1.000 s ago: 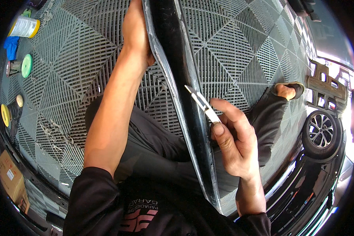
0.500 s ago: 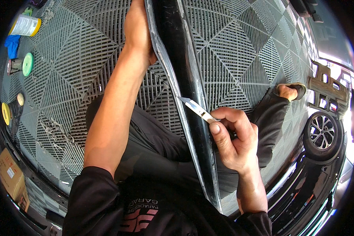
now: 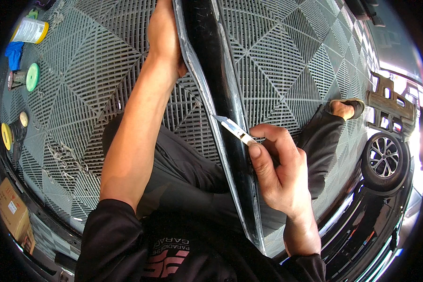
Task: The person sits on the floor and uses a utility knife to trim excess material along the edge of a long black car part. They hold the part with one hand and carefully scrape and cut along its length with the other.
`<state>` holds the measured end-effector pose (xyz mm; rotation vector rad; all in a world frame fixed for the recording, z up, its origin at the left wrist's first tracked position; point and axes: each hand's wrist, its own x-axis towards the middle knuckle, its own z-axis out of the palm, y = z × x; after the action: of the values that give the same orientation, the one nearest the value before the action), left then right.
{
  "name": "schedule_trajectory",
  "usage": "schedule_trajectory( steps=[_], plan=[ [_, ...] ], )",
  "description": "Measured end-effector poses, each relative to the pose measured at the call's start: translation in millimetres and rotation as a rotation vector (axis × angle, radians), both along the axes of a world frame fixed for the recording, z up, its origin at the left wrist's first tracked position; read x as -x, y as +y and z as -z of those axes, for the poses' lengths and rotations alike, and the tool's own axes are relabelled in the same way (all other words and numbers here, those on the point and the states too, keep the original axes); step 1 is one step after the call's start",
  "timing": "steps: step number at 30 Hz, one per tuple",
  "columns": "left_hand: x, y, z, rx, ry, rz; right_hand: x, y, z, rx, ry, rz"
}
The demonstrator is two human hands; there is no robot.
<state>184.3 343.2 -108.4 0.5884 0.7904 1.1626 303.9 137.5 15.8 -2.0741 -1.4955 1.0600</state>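
Note:
A long black car trim panel [image 3: 221,84] runs from the top of the head view down over my lap, with scuffed, pale edges. My left hand [image 3: 164,35] holds its left edge near the top; its fingers are hidden behind the panel and beyond the picture's border. Between thumb and forefinger, my right hand [image 3: 282,171] pinches a small utility knife [image 3: 237,131] with a pale metal body. The knife lies slantwise above the panel, its dark angled blade tip at the left edge. Whether the tip touches that edge I cannot tell.
Grey slatted tiles [image 3: 108,66] cover the floor. At left are a yellow-rimmed tub [image 3: 30,30], a blue cloth [image 3: 14,55], a green round pad [image 3: 33,77], a yellow-padded tool [image 3: 7,136] and a cardboard box [image 3: 13,211]. A wheel [image 3: 383,162] stands at right.
My right thumb and hand have shifted very slightly left on the knife. The blade tip, the panel and my left hand stay nearly where they were.

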Motion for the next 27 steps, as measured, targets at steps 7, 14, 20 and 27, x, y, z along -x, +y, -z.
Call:
schedule_trajectory(
  steps=[7,14,20,27],
  plan=[
    [0.0,-0.3,2.7,-0.022,-0.012,0.012,-0.4,-3.6,5.6,-0.011,0.015,0.021],
    [-0.6,-0.4,-1.1,0.01,-0.002,0.007,0.4,-1.1,3.5,0.044,0.026,0.053],
    [0.4,-1.6,0.2,0.038,-0.049,0.035,1.3,-2.3,3.2,0.052,0.049,0.064],
    [2.2,-1.6,3.5,0.043,-0.04,0.054,-1.8,-1.7,9.9,-0.129,-0.067,-0.067]
  ],
)
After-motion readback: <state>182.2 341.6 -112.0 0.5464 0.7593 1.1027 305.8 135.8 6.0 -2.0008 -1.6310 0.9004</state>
